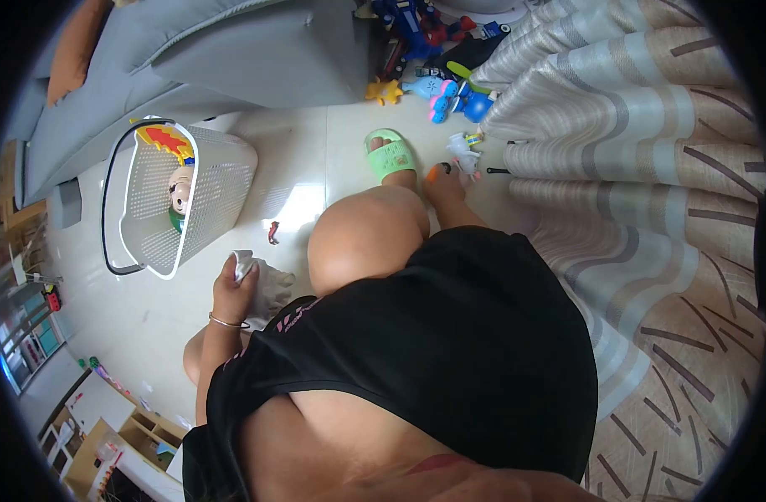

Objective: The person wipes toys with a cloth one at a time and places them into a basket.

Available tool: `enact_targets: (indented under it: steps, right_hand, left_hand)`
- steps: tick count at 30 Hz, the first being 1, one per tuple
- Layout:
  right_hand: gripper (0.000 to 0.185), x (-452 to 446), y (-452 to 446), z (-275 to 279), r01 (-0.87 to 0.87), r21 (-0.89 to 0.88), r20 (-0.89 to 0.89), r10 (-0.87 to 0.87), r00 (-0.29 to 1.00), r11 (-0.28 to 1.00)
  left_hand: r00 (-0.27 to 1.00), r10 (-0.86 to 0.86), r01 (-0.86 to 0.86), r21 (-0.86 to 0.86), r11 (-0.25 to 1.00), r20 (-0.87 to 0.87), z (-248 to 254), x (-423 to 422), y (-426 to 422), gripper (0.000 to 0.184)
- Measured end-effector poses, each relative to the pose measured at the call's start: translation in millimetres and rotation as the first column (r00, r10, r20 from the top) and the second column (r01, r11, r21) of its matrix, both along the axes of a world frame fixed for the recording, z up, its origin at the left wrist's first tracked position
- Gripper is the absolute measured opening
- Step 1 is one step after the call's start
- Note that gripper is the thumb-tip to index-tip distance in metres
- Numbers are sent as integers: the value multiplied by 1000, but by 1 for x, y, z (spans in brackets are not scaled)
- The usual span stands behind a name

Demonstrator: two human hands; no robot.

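Note:
My left hand point(233, 293), with a bracelet at its wrist, is closed around a crumpled whitish cloth point(270, 287) that hangs beside my leg. On the far side of my bent knee my right hand point(450, 181) reaches down to the floor. Its fingers are curled at a small orange and black object point(438, 172), whose kind I cannot make out. Close to those fingers lies a small white toy figure point(462, 147). A small red toy point(272, 233) lies on the tiles between the left hand and the white basket point(220, 180).
Inside the basket are several toys, among them a round-faced doll point(179, 191). More toys, including a yellow one point(384, 91) and a blue one point(478, 107), pile up by the grey sofa point(266, 58). A long curtain point(617, 109) hangs at the right. My foot wears a green slipper point(389, 154).

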State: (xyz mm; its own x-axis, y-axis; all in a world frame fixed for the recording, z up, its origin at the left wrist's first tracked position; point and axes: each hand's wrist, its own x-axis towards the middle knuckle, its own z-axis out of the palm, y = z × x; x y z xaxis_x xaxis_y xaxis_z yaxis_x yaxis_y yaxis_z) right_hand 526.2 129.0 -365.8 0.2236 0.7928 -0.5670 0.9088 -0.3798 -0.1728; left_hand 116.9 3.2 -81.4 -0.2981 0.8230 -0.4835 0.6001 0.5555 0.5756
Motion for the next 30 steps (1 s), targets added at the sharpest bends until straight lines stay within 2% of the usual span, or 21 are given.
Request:
enact_targets:
  steps: [2, 5, 7, 11, 13, 14, 16, 19, 23, 25, 26, 28, 29, 30]
  right_hand:
    - [49, -4, 1, -8, -24, -11, 3, 24, 1000, 1000]
    - [49, -16, 6, 8, 8, -58, 26, -7, 1000, 998]
    - [46, -17, 6, 10, 28, -55, -92, -33, 995, 998]
    - [39, -15, 3, -22, 17, 11, -77, -17, 997, 1000]
    - [41, -9, 11, -29, -331, -194, 61, 348, 935, 923]
    - [41, -3, 8, -30, -331, -194, 60, 348, 935, 923]
    - [34, -2, 5, -4, 74, -113, -27, -77, 997, 991]
    - [30, 4, 1, -7, -22, -27, 49, 23, 999, 999]
    - [29, 10, 4, -4, -102, 24, 87, 100, 991, 994]
    - [32, 12, 5, -14, 55, 64, -41, -53, 998, 996]
    - [32, 13, 4, -21, 50, 70, -43, -47, 998, 996]
    - [33, 6, 6, -15, 259, 258, -219, -205, 954, 931]
    - [33, 4, 10, -11, 256, 273, -223, -198, 954, 927]
    - [33, -2, 15, 27, 499, 102, -430, -414, 802, 861]
  left_hand:
    - [997, -45, 46, 2, 999, -62, 9, 15, 1, 40]
    - [980, -118, 123, 22, 992, -163, 9, 18, -4, 41]
    - [989, -105, 105, -13, 994, -104, 13, 20, -8, 42]
    - [992, -96, 99, 39, 994, -77, 3, 13, -16, 42]
    - [988, -125, 125, 2, 992, -94, 11, 20, -10, 42]
    - [982, -153, 150, -34, 988, -112, 15, 23, -8, 41]
    - [983, -146, 143, -32, 989, -112, 12, 23, -11, 40]
    - [991, -117, 114, -47, 992, -71, 18, 27, -6, 39]
    - [993, -112, 111, -18, 994, -38, 1, 13, -14, 41]
    - [993, -115, 114, -14, 993, -35, 0, 6, -15, 42]
    - [991, -123, 123, -9, 992, -58, 3, 4, -13, 42]
    - [988, -126, 128, 12, 992, -85, 5, -3, -12, 43]
    - [997, -73, 74, 13, 997, -32, 4, -7, -12, 45]
    - [999, -23, 22, 13, 1000, 24, 4, -11, -12, 46]
